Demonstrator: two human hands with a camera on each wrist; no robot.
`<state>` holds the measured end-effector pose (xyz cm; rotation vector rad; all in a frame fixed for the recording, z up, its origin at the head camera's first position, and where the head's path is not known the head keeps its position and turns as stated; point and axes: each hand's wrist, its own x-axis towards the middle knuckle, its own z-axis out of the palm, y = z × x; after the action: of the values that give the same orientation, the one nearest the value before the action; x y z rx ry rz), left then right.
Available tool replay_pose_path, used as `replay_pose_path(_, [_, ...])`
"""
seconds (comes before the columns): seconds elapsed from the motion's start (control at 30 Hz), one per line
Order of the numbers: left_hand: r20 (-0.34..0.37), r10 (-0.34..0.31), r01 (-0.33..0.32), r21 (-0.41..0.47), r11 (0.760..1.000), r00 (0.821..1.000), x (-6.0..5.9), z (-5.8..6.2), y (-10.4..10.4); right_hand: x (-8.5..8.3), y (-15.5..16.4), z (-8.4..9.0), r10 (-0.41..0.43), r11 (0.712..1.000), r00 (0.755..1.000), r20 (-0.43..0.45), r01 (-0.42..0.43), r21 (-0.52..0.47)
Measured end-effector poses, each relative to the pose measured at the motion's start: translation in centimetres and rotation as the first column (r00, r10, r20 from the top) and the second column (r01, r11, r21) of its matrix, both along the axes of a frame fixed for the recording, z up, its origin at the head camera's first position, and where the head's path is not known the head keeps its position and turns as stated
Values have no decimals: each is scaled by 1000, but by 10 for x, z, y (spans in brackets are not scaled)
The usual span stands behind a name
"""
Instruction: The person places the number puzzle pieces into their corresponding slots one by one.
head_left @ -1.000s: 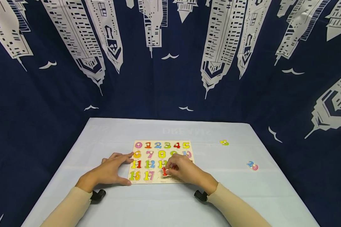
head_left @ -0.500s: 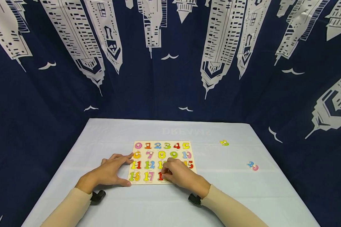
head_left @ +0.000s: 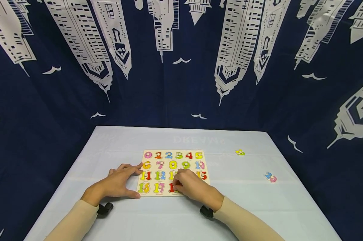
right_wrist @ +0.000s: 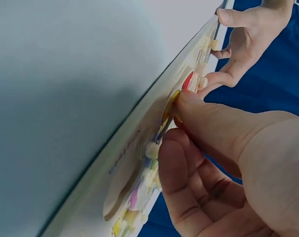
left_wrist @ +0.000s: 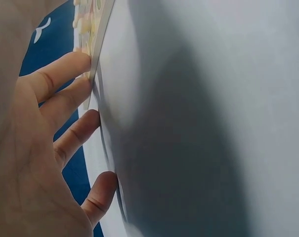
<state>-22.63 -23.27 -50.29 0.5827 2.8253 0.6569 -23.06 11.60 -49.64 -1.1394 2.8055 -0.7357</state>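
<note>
Nearest me, two sleeved forearms come in from six o'clock over the pale surface (head_left: 181,217). The right hand (head_left: 189,185) lies curled over the bottom row of the number puzzle board (head_left: 173,160), its fingertips (right_wrist: 186,98) pinching a red-and-yellow number piece (right_wrist: 172,106) at the board's near edge, toward five o'clock from its centre. From the wrist view the piece looks tilted, one edge down in its recess and the other raised. At about nine o'clock from the board, the left hand (head_left: 118,182) rests spread and relaxed, fingers (left_wrist: 65,69) against the board's left edge, bracing it.

What could go wrong: pressed while askew, the piece may jam on the lip of its recess or pop out. If the left hand eases off, the board could slide across the smooth cloth.

The board acts as a shallow tray. Pieces 0 to 5 fill its far row, 6 to 10 the next, and 11, 12, 15, 16 and 17 show nearer. The right hand hides the remaining slots.

Further out, well apart from the board, a blue-and-pink piece (head_left: 270,177) lies at three o'clock and a small yellow piece (head_left: 240,152) at two o'clock. Behind hangs a navy skyscraper-print curtain (head_left: 181,67).
</note>
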Motion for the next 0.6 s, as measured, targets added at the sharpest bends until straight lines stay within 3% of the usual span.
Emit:
replay_pose_path(0.33, [3, -3, 3, 1, 1000, 1000, -1, -4, -1, 0, 6, 0, 13, 999, 993, 120, -6, -51])
replay_pose_path(0.6, [3, -2, 2, -1, 1000, 1000, -2, -3, -1, -1, 7, -1, 14, 997, 997, 72, -8, -76])
